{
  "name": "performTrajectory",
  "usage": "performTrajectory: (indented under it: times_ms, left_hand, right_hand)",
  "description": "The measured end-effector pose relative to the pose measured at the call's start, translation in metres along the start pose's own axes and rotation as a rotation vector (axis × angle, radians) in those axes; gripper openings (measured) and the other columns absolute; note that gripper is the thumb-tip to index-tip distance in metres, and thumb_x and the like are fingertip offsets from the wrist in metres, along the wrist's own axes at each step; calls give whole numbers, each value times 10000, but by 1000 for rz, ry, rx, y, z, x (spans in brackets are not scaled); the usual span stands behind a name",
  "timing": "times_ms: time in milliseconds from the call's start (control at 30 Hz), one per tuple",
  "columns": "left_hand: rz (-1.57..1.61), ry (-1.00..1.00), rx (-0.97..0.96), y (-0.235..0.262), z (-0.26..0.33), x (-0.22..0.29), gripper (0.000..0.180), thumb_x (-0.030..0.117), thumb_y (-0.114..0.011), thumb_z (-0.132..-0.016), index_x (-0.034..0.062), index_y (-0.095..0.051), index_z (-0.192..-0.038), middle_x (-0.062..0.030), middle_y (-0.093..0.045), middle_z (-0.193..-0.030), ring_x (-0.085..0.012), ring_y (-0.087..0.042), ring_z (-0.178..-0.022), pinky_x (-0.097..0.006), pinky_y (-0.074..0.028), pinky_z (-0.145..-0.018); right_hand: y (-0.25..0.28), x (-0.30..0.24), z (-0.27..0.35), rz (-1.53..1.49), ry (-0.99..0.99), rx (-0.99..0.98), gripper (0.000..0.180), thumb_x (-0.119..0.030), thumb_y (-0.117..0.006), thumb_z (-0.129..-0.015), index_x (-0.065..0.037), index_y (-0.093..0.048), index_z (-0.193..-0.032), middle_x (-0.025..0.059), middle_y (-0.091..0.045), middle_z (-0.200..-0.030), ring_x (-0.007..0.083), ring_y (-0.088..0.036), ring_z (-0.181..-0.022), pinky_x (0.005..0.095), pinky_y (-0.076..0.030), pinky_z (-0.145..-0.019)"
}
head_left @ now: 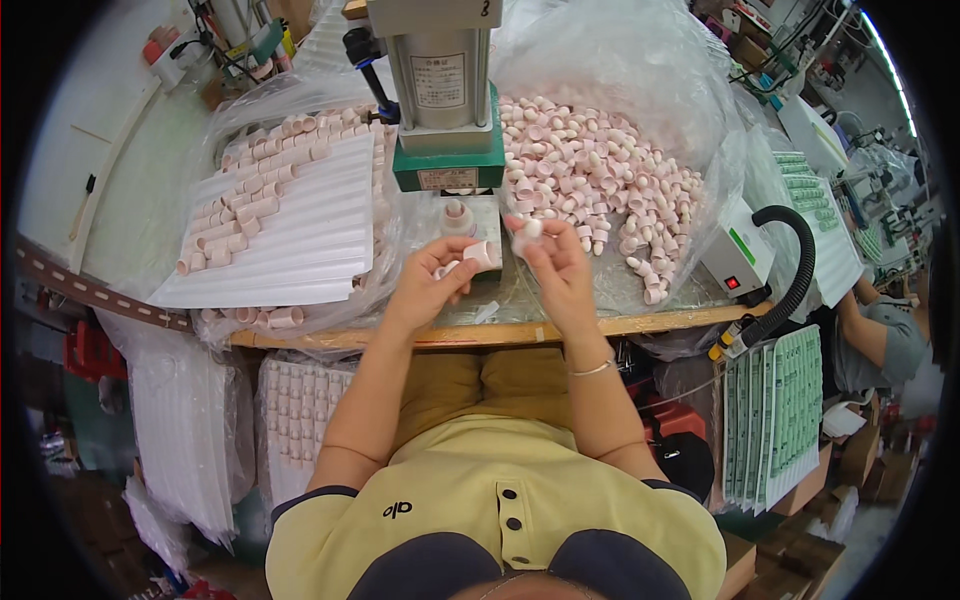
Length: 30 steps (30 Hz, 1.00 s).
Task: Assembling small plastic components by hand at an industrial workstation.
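My left hand is closed around a pale pink cylindrical cap, its end toward the right; a small white piece shows between the same fingers. A short way to the right, my right hand pinches a white round-topped piece between its fingertips. Just beyond both hands is a bench press with a silver cylinder and green head. Under that head, a rounded pinkish part sits on the fixture. A pile of pink pieces with white domed tops spreads to the right of the press.
On the left, pink caps lie in rows on a white ridged tray. A white box with a red switch and a black hose stand right. The wooden table edge runs below my hands. Another person is at far right.
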<state>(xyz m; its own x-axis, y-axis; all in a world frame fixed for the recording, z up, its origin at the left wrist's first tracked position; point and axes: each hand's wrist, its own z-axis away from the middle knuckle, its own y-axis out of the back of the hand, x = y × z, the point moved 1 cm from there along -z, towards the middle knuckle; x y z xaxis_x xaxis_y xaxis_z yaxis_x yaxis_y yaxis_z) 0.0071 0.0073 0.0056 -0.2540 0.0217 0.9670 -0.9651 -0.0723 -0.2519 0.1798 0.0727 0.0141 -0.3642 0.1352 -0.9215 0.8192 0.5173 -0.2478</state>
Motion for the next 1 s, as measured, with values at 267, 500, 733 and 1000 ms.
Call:
performTrajectory:
  times_ms: [267,500,733,1000]
  left_hand:
    - [557,193,-172,-9,-12,-27,331,344,-507,-941,36,-567,-1049,-48,-603,-823,-61,-505,-607,-167,-380,-459]
    - [259,128,-108,5,-10,-22,246,234,-581,-912,46,-575,-1072,-14,-605,-858,-36,-499,-645,-158,-389,-499]
    - [-294,-220,-27,-1,3,6,328,22,-691,-766,38,-620,-1086,-10,-629,-939,-102,-565,-772,-237,-472,-688]
    - [-1056,-1030,33,-13,12,23,318,5,-709,-654,106,-689,-955,-45,-660,-973,-250,-585,-761,-310,-508,-628]
  right_hand:
    - [-12,9,0,-81,-41,-101,270,-72,-472,-943,-1,-441,-1201,157,-517,-1277,108,-545,-947,249,-450,-821]
    - [2,-18,-4,620,208,-87,240,-49,-713,-738,-23,-653,-968,86,-634,-922,169,-590,-798,265,-469,-705]
    - [-8,-1,10,319,-200,58,172,-115,-660,-836,39,-653,-912,94,-644,-705,124,-579,-524,217,-468,-499]
    - [10,7,8,-38,-542,-43,276,-230,-559,-920,14,-628,-811,121,-655,-690,125,-588,-486,208,-469,-466]
